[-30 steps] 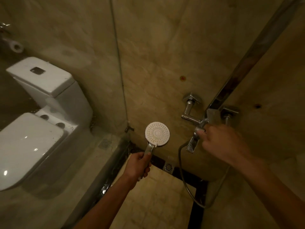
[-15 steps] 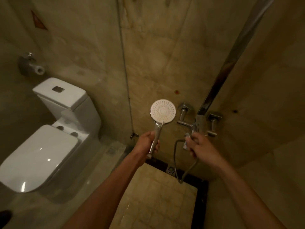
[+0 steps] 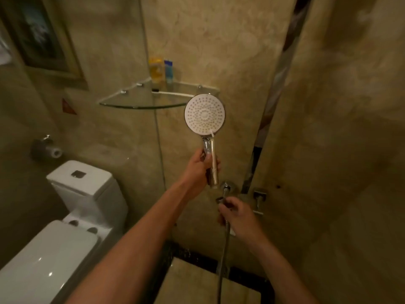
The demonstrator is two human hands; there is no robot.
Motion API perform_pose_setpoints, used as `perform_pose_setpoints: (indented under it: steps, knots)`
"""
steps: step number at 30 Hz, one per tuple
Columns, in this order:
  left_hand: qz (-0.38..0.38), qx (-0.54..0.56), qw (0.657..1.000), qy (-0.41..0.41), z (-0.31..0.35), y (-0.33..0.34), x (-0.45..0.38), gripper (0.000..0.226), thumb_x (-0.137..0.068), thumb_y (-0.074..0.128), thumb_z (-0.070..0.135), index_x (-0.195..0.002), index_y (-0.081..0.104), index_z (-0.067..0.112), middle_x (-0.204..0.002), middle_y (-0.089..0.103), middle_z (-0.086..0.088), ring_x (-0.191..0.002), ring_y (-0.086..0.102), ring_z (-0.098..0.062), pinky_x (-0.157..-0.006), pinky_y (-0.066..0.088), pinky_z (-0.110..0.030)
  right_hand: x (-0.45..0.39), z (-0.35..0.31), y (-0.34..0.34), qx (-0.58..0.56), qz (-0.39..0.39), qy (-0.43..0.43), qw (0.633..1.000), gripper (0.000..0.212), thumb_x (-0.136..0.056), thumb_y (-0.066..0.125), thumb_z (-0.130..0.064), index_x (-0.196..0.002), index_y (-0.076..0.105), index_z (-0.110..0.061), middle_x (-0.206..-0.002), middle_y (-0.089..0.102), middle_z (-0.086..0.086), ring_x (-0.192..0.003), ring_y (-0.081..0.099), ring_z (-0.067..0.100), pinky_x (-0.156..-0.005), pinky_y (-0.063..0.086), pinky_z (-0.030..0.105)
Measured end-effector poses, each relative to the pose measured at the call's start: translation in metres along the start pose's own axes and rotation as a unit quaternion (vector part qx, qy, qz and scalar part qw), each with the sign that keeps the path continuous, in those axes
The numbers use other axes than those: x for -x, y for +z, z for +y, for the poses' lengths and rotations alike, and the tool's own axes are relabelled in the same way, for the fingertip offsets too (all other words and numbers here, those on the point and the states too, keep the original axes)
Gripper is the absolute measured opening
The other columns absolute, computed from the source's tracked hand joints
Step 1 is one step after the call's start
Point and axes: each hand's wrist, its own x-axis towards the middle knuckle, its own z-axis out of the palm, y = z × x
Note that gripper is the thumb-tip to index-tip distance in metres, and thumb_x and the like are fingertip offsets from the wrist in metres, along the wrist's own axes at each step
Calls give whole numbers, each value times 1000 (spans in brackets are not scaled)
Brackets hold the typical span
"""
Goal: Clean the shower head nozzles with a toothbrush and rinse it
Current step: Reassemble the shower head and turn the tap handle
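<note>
Above the left hand (image 3: 200, 166), whose fingers curl round the chrome handle, the shower head (image 3: 205, 114) stands upright with its white nozzle face toward the camera. Below and right of that grip, the right hand (image 3: 237, 213) closes round the hose (image 3: 222, 260) near the tap (image 3: 226, 186).
</note>
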Motion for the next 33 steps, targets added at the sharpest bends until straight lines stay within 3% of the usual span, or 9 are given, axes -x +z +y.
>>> perform_pose_setpoints:
  steps: [4, 7, 11, 19, 27, 33]
  knots:
    - [-16, -60, 998, 27, 27, 18, -9, 19, -104, 39, 11, -121, 47, 10, -89, 59, -8, -77, 57, -18, -65, 44, -31, -11, -33, -8, -21, 75, -27, 997, 6, -95, 62, -26, -96, 67, -23, -85, 73, -1, -70, 71, 7, -64, 57, 20]
    - [-29, -90, 995, 44, 37, 25, -15, 23, -102, 42, 13, -125, 47, 14, -91, 62, -7, -80, 59, -18, -67, 46, -32, -17, -54, -15, -35, 74, -43, 996, 3, -94, 64, -27, -93, 67, -26, -86, 74, -1, -73, 72, 11, -74, 60, 30]
    - [-35, -102, 992, 62, 49, 37, -22, 20, -101, 44, 17, -120, 51, 21, -90, 66, -5, -82, 62, -18, -66, 48, -33, -22, -72, -19, -29, 70, -44, 996, 6, -94, 64, -26, -97, 67, -23, -90, 74, 1, -72, 71, 8, -74, 58, 28]
    - [-39, -58, 995, 68, 57, 45, -28, 21, -101, 44, 17, -109, 59, 30, -85, 68, -5, -82, 64, -20, -70, 49, -37, -26, -82, -26, -37, 82, -56, 994, 7, -92, 66, -29, -97, 69, -26, -78, 76, -3, -75, 73, 14, -81, 60, 40]
    - [-103, 45, 992, 49, 66, 47, -28, 20, -103, 37, 7, -112, 54, 2, -87, 59, -13, -78, 58, -23, -80, 50, -38, -27, -87, -31, -68, 78, -71, 992, 13, -95, 62, -25, -90, 72, -18, -76, 74, 4, -73, 73, 20, -80, 60, 46]
    - [-126, 155, 979, 34, 76, 54, -23, 22, -102, 32, 9, -115, 49, 2, -81, 55, -8, -69, 53, -16, -75, 44, -33, -23, -100, -47, -135, 45, -88, 986, 23, -97, 57, -17, -83, 76, -19, -74, 72, 3, -70, 68, 21, -76, 57, 44]
